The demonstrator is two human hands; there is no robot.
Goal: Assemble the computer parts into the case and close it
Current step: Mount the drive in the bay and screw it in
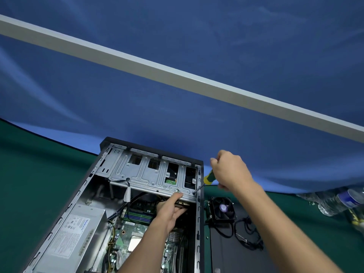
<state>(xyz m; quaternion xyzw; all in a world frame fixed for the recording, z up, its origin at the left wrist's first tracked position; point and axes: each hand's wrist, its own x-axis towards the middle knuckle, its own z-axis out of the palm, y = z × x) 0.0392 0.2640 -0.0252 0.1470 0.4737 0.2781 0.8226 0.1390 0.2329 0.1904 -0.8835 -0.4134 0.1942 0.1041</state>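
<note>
Lying open, case (102, 166) with motherboard (136, 231), power supply (72, 239) inside.

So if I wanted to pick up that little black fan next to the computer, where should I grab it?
Probably take the fan by its square outer frame, coming down from above and pinching two opposite sides. It lies flat on the table with the blades facing up, so keep fingers off the blades, and mind the cable trailing from it.

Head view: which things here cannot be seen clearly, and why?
- Screwdriver: handle mostly hidden in the right hand.
- Left hand: fingertips hidden under the drive cage.
- Power supply label: too small to read.
- Bottles: blurred, cut off at the right edge.
</note>
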